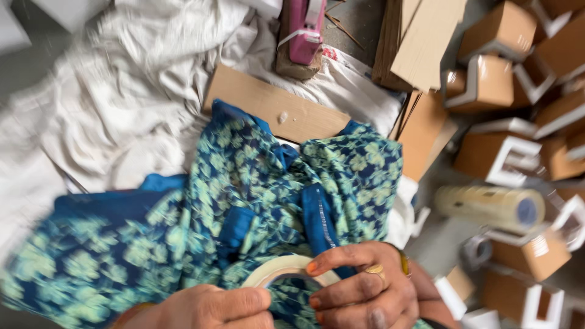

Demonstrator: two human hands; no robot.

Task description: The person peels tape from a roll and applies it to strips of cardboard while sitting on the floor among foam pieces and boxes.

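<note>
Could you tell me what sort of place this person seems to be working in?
Probably a small packing workspace on the floor. Many small brown cardboard boxes lie heaped at the right beside flat cardboard sheets and a stack of tape rolls, and both hands hold a tape roll.

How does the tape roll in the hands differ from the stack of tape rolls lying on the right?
The tape roll is a single thin ring, gripped by both the left hand and right hand over the patterned cloth. The stack is a long cylinder of rolls, untouched, lying on its side among small cartons. Both look pale and yellowish.
</note>
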